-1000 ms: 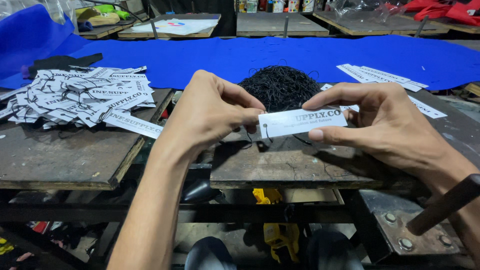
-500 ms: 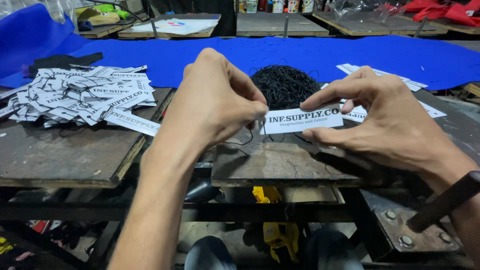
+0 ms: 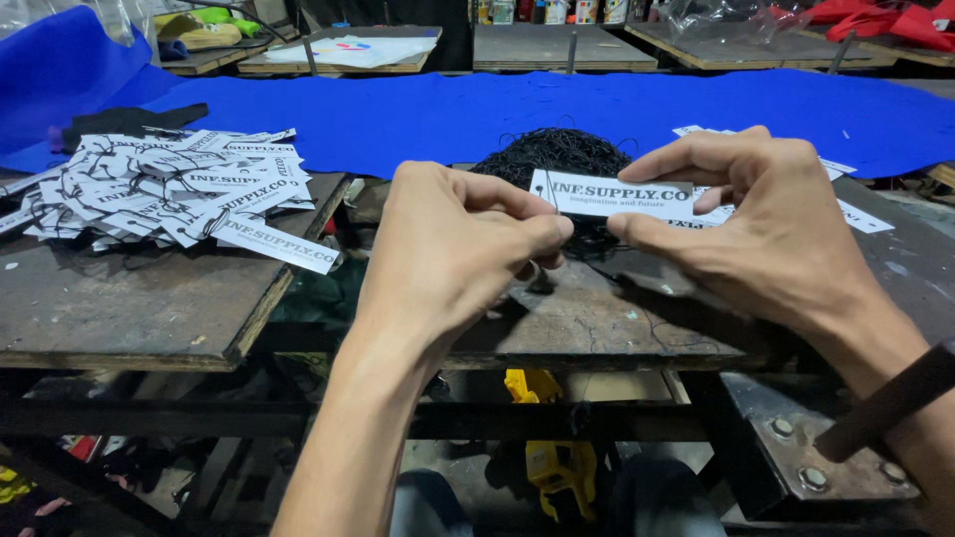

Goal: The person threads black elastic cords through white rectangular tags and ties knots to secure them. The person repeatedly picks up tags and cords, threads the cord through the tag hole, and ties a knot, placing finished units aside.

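white paper tag (image 3: 612,195) pinched in my right hand (image 3: 766,224); my left hand (image 3: 458,249) pinches thin black string (image 3: 550,207) at its hole, above black string pile (image 3: 557,159).

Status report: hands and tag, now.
Right hand pinches white paper tag. Left hand pinched at tag's hole end. Black string pile behind. Nothing obstructing.
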